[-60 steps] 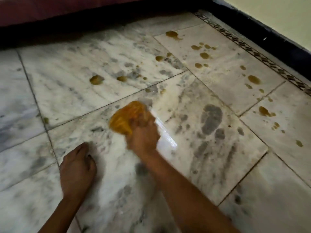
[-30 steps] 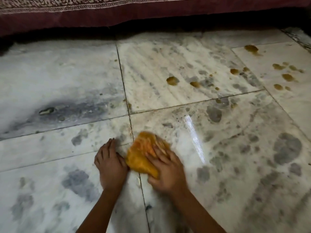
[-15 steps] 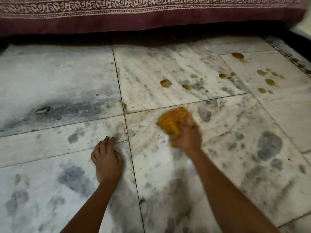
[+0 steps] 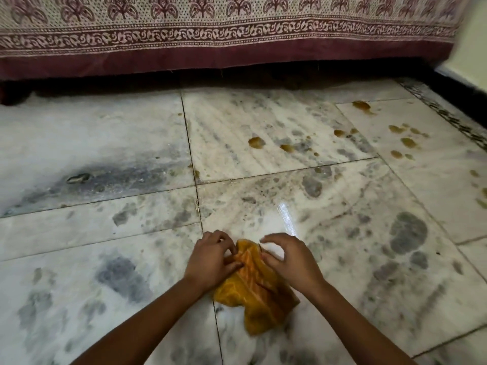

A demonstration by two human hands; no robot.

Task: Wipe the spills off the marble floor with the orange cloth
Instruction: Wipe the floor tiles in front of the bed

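The orange cloth (image 4: 257, 288) lies crumpled on the marble floor (image 4: 105, 233) between my two hands, near the bottom middle. My left hand (image 4: 212, 259) pinches its upper left edge with curled fingers. My right hand (image 4: 288, 256) grips its upper right edge, fingers arched over it. Brown spills (image 4: 256, 142) dot the tiles farther off, with a cluster (image 4: 404, 138) toward the right and smaller drops (image 4: 482, 192) at the right edge.
A patterned maroon bedcover (image 4: 224, 40) hangs over a dark gap along the far side. A black skirting and a patterned border strip (image 4: 453, 119) run along the right wall. A dark stain (image 4: 79, 177) marks the left tile.
My right hand pulled the cloth back from the far tile toward me. My left hand left the floor and took hold of the cloth as well. The camera tilted up.
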